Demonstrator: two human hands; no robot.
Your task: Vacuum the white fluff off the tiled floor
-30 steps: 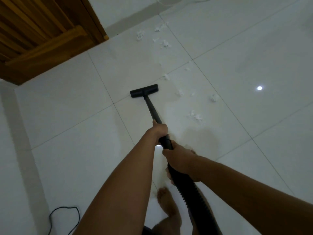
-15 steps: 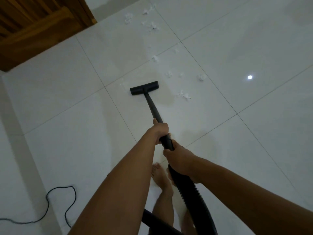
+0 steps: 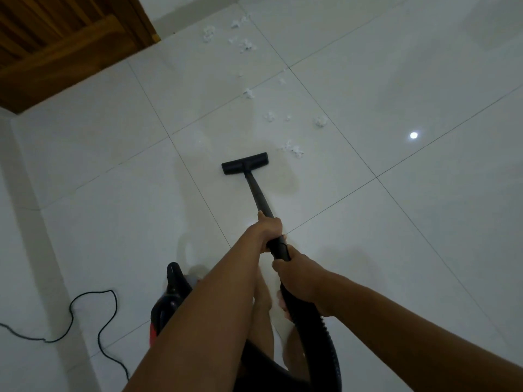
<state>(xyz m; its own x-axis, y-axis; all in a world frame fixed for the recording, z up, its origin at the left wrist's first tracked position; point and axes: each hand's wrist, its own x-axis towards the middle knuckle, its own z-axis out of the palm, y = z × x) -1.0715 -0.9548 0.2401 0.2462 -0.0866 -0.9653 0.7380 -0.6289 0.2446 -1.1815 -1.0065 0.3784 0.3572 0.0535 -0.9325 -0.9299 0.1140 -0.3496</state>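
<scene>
My right hand (image 3: pixel 297 274) is clenched round the black tube where the ribbed hose (image 3: pixel 325 335) joins it. My left hand (image 3: pixel 270 227) grasps the wand (image 3: pixel 256 193) just beyond, the two fists almost touching. Under my arms my bare feet (image 3: pixel 261 301) stand on the tiled floor (image 3: pixel 113 222), with the black and red vacuum cleaner body (image 3: pixel 169 295) just to their left. Its black cord (image 3: pixel 85 315) loops off toward the floor's left edge. From my left hand the wand slants forward to the floor head (image 3: pixel 244 163), which sits flat on a tile ahead of me. The white fluff lies past my fingers and well apart from them. The nearest clump (image 3: pixel 293 148) sits just beyond the head's right end, not touching it. Further tufts (image 3: pixel 270 116) trail away toward the floor's far edge, where a denser cluster (image 3: pixel 246 46) lies. A bright spot of reflected light (image 3: pixel 413 135) shows to the right of the trail. A wooden door (image 3: pixel 56 46) stands at the far left corner.
</scene>
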